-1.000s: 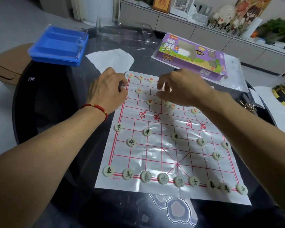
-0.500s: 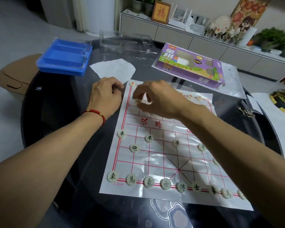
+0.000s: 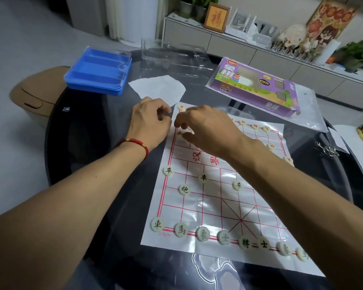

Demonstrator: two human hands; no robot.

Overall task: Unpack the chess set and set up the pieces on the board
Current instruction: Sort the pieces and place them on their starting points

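At eleven o'clock on the xiangqi board [image 3: 208, 208], the right hand [image 3: 205, 128] curls over a red-lettered piece [image 3: 179, 133] just beside its fingertips; whether it pinches it I cannot tell. Left hand [image 3: 150, 122], curled, apparently empty, sits at nine o'clock.

Both hands [image 3: 150, 122] [image 3: 208, 128] over board [image 3: 216, 206] far corner, pieces [image 3: 202, 234] lined up

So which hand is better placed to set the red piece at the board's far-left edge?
Probably the right hand: its fingertips hover directly over that red piece on the board. The left hand rests curled just off the edge.
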